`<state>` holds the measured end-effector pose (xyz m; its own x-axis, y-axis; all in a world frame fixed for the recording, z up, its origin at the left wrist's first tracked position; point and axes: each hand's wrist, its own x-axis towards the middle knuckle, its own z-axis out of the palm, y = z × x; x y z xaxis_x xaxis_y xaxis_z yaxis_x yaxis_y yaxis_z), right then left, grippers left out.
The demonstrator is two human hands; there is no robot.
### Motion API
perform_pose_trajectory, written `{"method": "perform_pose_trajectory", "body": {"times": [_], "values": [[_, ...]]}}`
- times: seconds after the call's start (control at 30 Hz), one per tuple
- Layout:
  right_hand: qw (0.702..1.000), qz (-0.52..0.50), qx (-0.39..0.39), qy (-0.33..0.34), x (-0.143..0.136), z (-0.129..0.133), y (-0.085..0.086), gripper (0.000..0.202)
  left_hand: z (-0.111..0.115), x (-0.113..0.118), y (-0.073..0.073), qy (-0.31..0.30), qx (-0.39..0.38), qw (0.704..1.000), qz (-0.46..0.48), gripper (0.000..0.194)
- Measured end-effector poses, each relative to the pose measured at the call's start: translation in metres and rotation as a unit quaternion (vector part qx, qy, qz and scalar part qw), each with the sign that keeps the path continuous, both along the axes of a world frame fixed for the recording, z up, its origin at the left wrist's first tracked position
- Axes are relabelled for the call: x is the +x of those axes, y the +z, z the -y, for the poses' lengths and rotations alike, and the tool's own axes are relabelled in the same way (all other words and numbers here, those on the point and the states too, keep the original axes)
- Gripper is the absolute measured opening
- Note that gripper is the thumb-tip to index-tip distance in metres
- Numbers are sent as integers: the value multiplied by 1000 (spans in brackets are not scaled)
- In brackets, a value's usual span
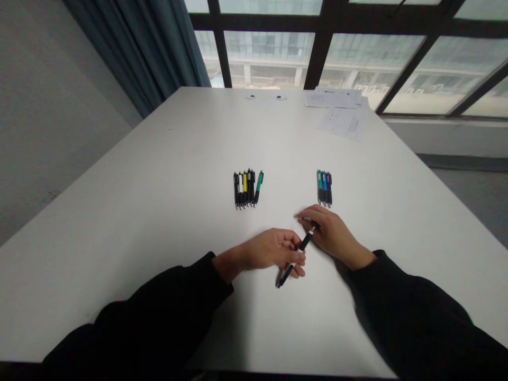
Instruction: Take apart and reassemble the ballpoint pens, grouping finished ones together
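Left hand [273, 250]: the grip is narrow, thumb and fingers closed around the middle of a pen.
Held pen [306, 242]: above the near part of the desk [159, 185], slanting between the two hands, its tip toward the right hand and its other end toward the person; white shows beside the thumb, between dark sections.
Right hand [335, 235]: fingers bent, curled low just beside the pen's tip; whether the grip pinches anything small, I cannot tell.
Left group of pens [245, 182]: black, white, yellow and more black ones side by side, with a green pen [259, 189] at the right end leaning out of line.
Right group of pens [324, 188]: green, blue and black, close together, just beyond the right hand.
Steadiness: a light hold at mid-barrel probably serves best, since a round barrel likely rolls under uneven pressure.
Fingertip work: fine contact near the tip calls for the left wrist held still and the right fingers doing the small motion.
Clearance: the right knuckles sit near the right group, so a careless sweep could scatter it.
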<state>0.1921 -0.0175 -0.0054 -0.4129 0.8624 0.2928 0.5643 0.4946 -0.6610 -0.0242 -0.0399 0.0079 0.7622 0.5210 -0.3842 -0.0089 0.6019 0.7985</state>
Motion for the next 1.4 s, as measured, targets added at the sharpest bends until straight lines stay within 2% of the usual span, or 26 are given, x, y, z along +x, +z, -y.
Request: {"method": "perform_pose_trajectory", "body": {"times": [0.07, 0.13, 0.23, 0.3, 0.4, 0.77, 1.07, 1.4], "values": [[998, -43, -34, -10, 4, 1, 1, 15, 0, -1, -1, 1, 4, 1000, -1, 54], [984, -130, -123, -23, 9, 3, 1, 15, 0, -1, -1, 1, 2, 1000, 1, 53], [916, -294, -272, -24, 16, 5, 2, 23, 0, -1, -1, 1, -5, 1000, 4, 52], [874, -367, -319, -14, 18, 6, 2, 24, 0, 0, 0, 4, -10, 1000, 4, 52], [852, -399, -340, -3, 17, 7, 3, 24, 0, 0, 1, 5, -14, 1000, 3, 53], [865, -358, -350, 41, 25, 8, -3, 18, 0, -1, -2, -5, -13, 1000, 8, 51], [845, -406, -348, -4, 17, 7, 3, 24, 0, -1, -2, -2, 0, 1000, -6, 56], [876, -326, -353, 40, 22, 8, 0, 25, 0, -2, -3, -10, 0, 1000, -1, 54]]}}
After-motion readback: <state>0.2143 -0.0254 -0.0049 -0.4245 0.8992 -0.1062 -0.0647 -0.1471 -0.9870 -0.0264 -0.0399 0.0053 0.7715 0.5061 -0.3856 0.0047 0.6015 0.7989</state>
